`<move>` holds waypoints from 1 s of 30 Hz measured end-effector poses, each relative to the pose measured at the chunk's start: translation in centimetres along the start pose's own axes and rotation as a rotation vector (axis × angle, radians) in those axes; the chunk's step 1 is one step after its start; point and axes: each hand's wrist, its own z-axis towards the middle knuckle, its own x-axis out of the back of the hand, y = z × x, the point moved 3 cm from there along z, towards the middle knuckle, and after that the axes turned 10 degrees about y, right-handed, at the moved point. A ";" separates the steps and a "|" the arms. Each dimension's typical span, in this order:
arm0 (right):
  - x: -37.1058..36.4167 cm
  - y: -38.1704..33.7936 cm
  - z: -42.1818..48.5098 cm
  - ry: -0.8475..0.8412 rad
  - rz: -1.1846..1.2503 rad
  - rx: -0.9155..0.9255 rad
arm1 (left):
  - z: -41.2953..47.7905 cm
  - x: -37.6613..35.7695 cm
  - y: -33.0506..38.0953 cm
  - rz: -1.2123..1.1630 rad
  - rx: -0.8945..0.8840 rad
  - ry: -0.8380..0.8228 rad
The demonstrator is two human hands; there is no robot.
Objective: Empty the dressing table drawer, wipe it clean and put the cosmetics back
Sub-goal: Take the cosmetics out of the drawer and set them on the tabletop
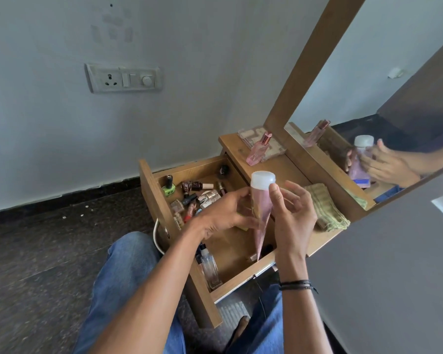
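head view: the person is holding a pink tube [260,208] upright over the open drawer [189,168], just in front of the dressing table top [279,163]. the tube is wearing a wide white cap at its upper end and is narrowing to a flat crimped end that is pointing down into the drawer. the left hand [224,217] is gripping the tube's middle, fingers curling round it. the right hand [293,215] is laying its thumb against the tube just under the cap, its other fingers fanning apart, loosely bent. small nail polish bottles [189,190] are lying jumbled at one end of the drawer, and a clear glass bottle [211,270] is sitting at the other. a pink perfume bottle [258,149] is standing on the top, and a folded cloth [326,209] is lying beside the mirror [394,98].
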 end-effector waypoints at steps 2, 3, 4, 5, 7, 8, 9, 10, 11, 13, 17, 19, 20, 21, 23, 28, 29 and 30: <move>0.5 0.6 0.0 -0.076 -0.011 -0.038 | 0.1 0.6 0.0 -0.104 0.019 0.044; 0.9 1.1 0.0 -0.140 -0.024 -0.065 | 0.0 1.0 0.1 -0.176 0.024 0.066; 1.3 1.5 -0.1 -0.219 -0.040 -0.094 | 0.0 1.3 0.3 -0.250 0.028 0.083; 1.6 1.9 -0.1 -0.302 -0.054 -0.122 | 0.0 1.7 0.5 -0.320 0.029 0.097; 2.3 2.5 -0.2 -0.416 -0.086 -0.150 | 0.1 2.2 0.3 -0.432 0.023 0.093; 2.5 2.7 -0.2 -0.442 -0.105 -0.148 | 0.2 2.2 0.2 -0.465 0.022 0.083; 2.7 2.7 -0.3 -0.459 -0.119 -0.141 | 0.3 2.2 0.1 -0.478 0.021 0.069; 2.7 2.6 -0.4 -0.472 -0.131 -0.128 | 0.3 2.1 0.1 -0.472 0.021 0.053; 2.7 2.5 -0.4 -0.482 -0.147 -0.108 | 0.3 1.9 0.1 -0.459 0.021 0.040; 2.8 2.3 -0.4 -0.475 -0.184 -0.047 | 0.1 1.6 0.2 -0.428 0.020 0.027; 3.7 1.8 -0.2 -0.323 -0.236 0.053 | 0.0 1.3 0.6 -0.380 0.005 0.031; 4.3 1.5 0.1 -0.222 -0.234 0.084 | 0.0 1.3 0.7 -0.354 0.009 0.070; 4.6 1.3 0.4 -0.174 -0.219 0.089 | 0.1 1.4 0.6 -0.326 0.015 0.104; 4.8 1.0 0.8 -0.126 -0.192 0.090 | 0.3 1.5 0.5 -0.282 0.020 0.147; 4.9 0.1 2.3 -0.036 -0.134 0.106 | 0.7 1.9 -0.1 -0.136 0.031 0.250; 2.6 -1.4 8.3 0.091 -0.307 0.232 | 1.3 2.5 -2.1 0.603 0.015 0.390; 1.9 -1.3 9.6 0.087 -0.359 0.248 | 1.3 2.3 -2.4 0.707 0.007 0.383; 1.0 -1.2 10.7 0.070 -0.400 0.261 | 1.3 2.0 -2.8 0.776 0.006 0.365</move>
